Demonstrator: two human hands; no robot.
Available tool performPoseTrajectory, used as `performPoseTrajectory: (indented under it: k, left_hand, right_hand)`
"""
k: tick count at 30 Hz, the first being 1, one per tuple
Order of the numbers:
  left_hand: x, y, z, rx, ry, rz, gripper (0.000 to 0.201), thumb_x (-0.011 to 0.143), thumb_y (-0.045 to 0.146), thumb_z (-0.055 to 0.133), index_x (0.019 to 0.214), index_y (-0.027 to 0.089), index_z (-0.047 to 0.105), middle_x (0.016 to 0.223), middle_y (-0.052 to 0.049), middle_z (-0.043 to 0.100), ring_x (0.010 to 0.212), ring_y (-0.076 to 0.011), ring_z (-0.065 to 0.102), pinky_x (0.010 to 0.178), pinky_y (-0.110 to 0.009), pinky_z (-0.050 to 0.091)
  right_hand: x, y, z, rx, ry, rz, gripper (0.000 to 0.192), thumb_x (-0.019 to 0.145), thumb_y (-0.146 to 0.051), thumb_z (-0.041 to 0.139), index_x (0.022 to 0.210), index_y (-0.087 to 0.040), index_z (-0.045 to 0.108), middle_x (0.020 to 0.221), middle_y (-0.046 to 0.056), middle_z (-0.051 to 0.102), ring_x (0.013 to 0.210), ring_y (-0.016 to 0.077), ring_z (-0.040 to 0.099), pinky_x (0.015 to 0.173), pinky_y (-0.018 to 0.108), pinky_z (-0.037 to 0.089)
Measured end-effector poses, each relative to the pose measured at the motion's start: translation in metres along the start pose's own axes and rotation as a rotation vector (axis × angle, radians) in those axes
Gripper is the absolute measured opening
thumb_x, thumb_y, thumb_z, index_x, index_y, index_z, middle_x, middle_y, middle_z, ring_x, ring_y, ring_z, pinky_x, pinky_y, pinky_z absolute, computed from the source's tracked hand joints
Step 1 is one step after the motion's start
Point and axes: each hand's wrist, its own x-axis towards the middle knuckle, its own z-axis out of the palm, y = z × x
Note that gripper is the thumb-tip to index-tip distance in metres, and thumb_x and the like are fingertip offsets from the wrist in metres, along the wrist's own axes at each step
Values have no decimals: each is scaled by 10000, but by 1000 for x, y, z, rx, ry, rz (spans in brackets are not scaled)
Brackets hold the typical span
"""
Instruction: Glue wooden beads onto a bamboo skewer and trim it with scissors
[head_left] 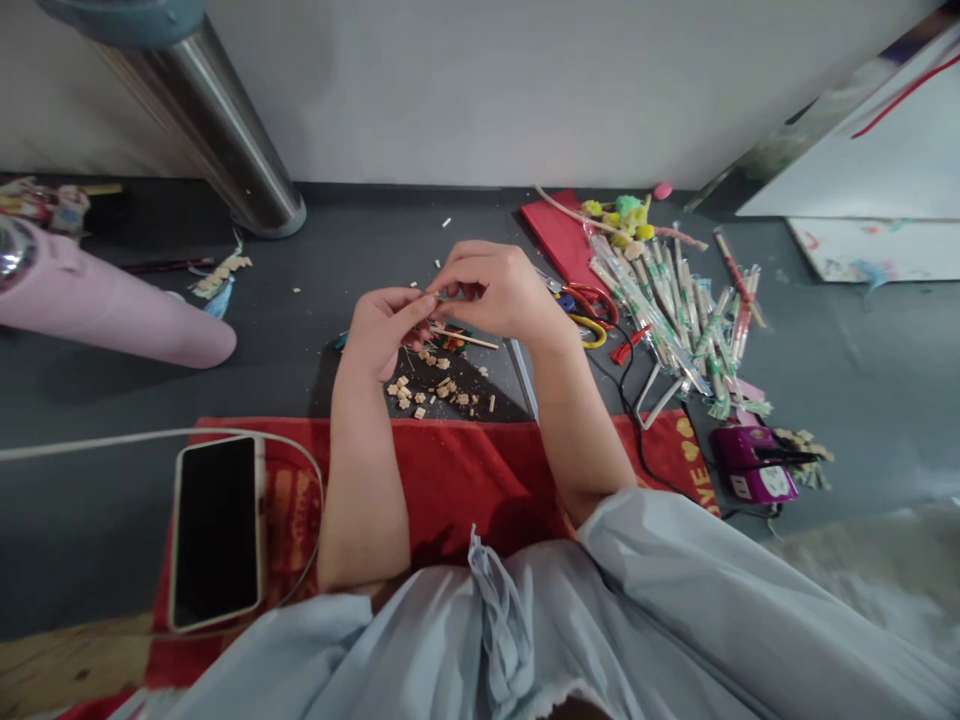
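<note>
My left hand and my right hand meet above the grey table, thumbs and forefingers pinched together at the tips. What they hold between them is too small and too covered to make out. Just beneath the fingers, a thin wooden stick points to the right. Small pale wooden pieces, some flower-shaped, lie scattered below my left hand with crumbs around them. Behind my right wrist are scissors with red and yellow handles, partly hidden.
A pink bottle and a steel flask stand at left. A phone with a white cable rests on the red cloth. At right lie wrapped sticks, a red packet and a purple device with a black cord.
</note>
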Motion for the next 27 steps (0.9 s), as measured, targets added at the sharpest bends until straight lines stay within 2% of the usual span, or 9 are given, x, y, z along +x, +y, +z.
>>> performPoseTrajectory:
  k: [8, 13, 18, 27]
  left_hand:
    - [2, 0, 3, 48, 50, 30, 181, 660, 281, 768, 613, 166, 636, 440, 52, 537, 346, -42, 445, 322, -148, 299]
    - [1, -1, 3, -6, 56, 72, 283, 591, 381, 834, 633, 168, 654, 451, 51, 534, 363, -42, 436, 320, -152, 299]
    - [-1, 1, 2, -55, -6, 71, 404, 527, 506, 860, 621, 164, 668, 490, 37, 541, 391, -44, 439, 319, -160, 306]
    - [0, -1, 0, -63, -48, 63, 397, 651, 543, 788, 650, 171, 651, 597, 1, 610, 436, -59, 486, 325, -166, 311]
  right_hand:
    - [0, -1, -1, 5, -35, 8, 146, 792, -171, 574, 843, -159, 710, 769, 7, 583, 689, 96, 490, 646, 256, 374]
    - [0, 4, -2, 24, -36, 0, 154, 806, -199, 578, 891, -159, 700, 774, 8, 568, 696, 102, 484, 661, 263, 380]
    - [-1, 8, -2, 31, -15, -16, 152, 836, -220, 587, 926, -160, 693, 809, 19, 580, 716, 109, 487, 685, 275, 392]
    - [-1, 8, 1, -10, 5, -11, 174, 868, -236, 567, 948, -170, 708, 854, 23, 601, 727, 105, 501, 709, 273, 412]
